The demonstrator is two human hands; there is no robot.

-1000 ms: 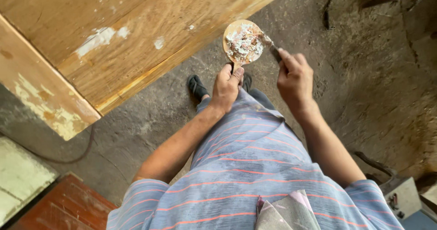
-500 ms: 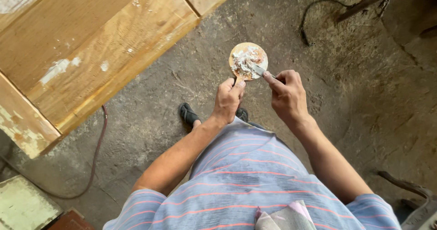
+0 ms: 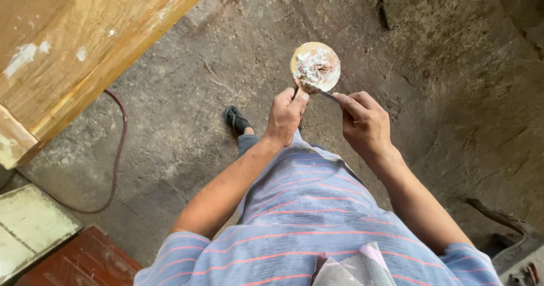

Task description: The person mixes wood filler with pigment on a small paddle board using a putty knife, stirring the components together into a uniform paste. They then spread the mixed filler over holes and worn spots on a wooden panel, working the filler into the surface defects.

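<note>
My left hand (image 3: 286, 115) grips the near edge of a small round wooden disc (image 3: 315, 67) that carries a lump of whitish putty. A thin metal putty knife (image 3: 323, 92) is pinched in my right hand (image 3: 364, 122), and its blade touches the putty at the disc's near edge. Both hands are held out in front of my striped shirt, above the concrete floor. My foot in a dark sandal (image 3: 237, 119) shows below the left hand.
A large wooden panel (image 3: 73, 42) with white putty patches lies at the upper left. A dark red hose (image 3: 117, 150) curves over the concrete floor beside it. A pale green board (image 3: 28, 229) and a red-brown board (image 3: 79, 260) lie at the lower left.
The view has shifted, so the wooden panel has slid further toward the left. The disc has stayed in my left hand while the knife has moved down to the disc's near edge.
</note>
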